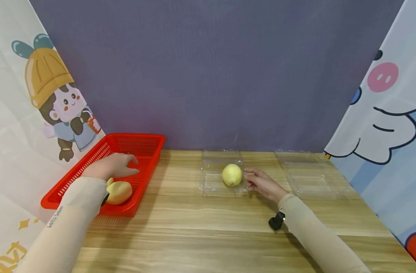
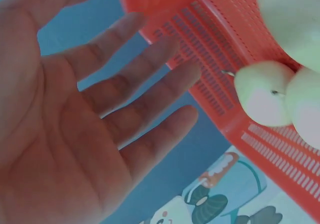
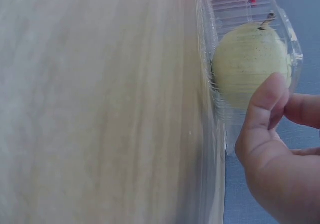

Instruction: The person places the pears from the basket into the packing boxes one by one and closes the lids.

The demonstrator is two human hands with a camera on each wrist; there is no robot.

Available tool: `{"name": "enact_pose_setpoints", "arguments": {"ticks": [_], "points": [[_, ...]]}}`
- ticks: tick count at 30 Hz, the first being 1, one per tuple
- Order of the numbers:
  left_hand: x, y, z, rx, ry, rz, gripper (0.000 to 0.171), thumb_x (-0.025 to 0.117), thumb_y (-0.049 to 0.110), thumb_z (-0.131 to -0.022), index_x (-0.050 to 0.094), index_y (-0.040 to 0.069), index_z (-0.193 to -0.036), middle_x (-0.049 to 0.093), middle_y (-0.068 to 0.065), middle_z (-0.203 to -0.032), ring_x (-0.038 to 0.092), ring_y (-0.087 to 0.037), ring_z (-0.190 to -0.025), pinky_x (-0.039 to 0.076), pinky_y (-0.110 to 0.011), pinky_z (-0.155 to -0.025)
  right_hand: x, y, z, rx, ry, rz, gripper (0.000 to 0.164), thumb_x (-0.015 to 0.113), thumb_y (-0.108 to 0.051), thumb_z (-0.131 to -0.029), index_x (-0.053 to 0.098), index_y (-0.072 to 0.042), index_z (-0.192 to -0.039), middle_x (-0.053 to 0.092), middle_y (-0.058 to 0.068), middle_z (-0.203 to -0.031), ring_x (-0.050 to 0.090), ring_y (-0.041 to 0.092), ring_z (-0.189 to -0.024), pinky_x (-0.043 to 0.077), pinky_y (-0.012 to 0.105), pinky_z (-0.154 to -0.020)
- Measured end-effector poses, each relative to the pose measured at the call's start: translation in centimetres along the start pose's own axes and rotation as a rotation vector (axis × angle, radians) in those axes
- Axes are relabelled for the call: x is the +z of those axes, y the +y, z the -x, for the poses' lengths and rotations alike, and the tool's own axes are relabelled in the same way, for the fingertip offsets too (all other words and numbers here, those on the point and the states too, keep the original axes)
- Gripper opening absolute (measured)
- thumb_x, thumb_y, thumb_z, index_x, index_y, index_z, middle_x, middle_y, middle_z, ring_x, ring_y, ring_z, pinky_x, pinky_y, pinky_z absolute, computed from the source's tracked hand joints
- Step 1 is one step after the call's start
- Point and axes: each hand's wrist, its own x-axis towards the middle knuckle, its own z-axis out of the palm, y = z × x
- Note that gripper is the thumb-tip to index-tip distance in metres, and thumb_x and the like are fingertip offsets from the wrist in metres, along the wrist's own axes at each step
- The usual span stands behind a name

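Observation:
In the head view my left hand [image 1: 113, 166] hovers over the red plastic basket [image 1: 153, 167], fingers apart and holding nothing. Pale yellow pears [image 1: 119, 192] lie in the basket, partly covered by my left wrist; the left wrist view shows a pear [image 2: 262, 91] with its stem beside others. At the middle of the table a single pear [image 1: 232, 174] sits inside a clear plastic container [image 1: 212, 182] with its lid raised. My right hand [image 1: 264, 184] pinches the container's right edge beside that pear, thumb and fingertips together at the wall in the right wrist view.
A second clear plastic container [image 1: 308, 178], also with its lid raised, stands to the right on the wooden table [image 1: 194, 239]. A grey-blue backdrop [image 1: 208, 76] rises behind the table. Printed cartoon sheets hang on both sides.

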Motion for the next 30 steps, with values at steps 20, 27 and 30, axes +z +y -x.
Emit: {"name": "enact_pose_setpoints", "arguments": {"ticks": [20,27,30], "points": [[0.4,-2.2,0.5,-0.163,-0.188,0.088,0.06,0.078,0.039,-0.08,0.059,0.005,-0.126,0.059,-0.018,-0.115,0.051,-0.039,-0.106,0.047,-0.059,-0.085,0.1,0.1,-0.2,0.008,-0.002,-0.018,0.056,0.046,-0.011,-0.107,0.021,0.007,-0.154,0.053,0.01,-0.092,0.053,0.011,-0.075,0.051,0.025,-0.068],[0.9,-2.6,0.7,-0.199,-0.193,0.088,0.063,0.083,0.043,-0.075,0.061,0.009,-0.123,0.056,-0.019,-0.113,0.049,-0.041,-0.103,0.046,-0.057,-0.081,0.1,0.1,-0.3,-0.015,-0.006,-0.015,0.056,0.045,-0.011,-0.107,0.02,0.009,-0.153,0.052,0.01,-0.092,0.052,0.011,-0.075,0.051,0.024,-0.068],[0.9,-2.8,1.0,-0.257,-0.208,0.148,0.069,0.087,0.042,-0.071,0.06,0.01,-0.126,0.052,-0.023,-0.114,0.045,-0.044,-0.104,0.048,-0.056,-0.079,0.1,0.1,-0.3,-0.011,-0.003,-0.011,0.056,0.045,-0.01,-0.107,0.021,0.009,-0.153,0.052,0.01,-0.092,0.052,0.012,-0.076,0.051,0.025,-0.068]]}}
